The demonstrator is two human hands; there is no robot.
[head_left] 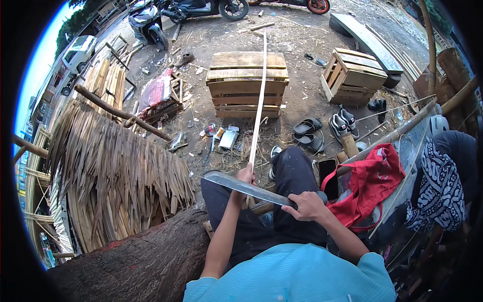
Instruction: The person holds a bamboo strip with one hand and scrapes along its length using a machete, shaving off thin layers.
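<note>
A long pale bamboo strip (260, 100) runs away from me, its far part passing over a wooden crate. My left hand (245, 176) is closed round its near end, above my lap. In my right hand (308, 206) is a broad machete (241, 186), gripped at the handle end; the handle itself is mostly hidden by my fingers. Its grey blade points left and crosses over my left wrist in this view. Whether the blade touches the strip, I cannot tell.
A slatted crate (246, 93) stands ahead, another crate (347, 80) farther right. Dried thatch (115, 161) and a thick log (151, 256) lie left. Sandals (308, 135), a phone (328, 178) and a red bag (370, 183) are at right, beside a person with patterned cloth (437, 186).
</note>
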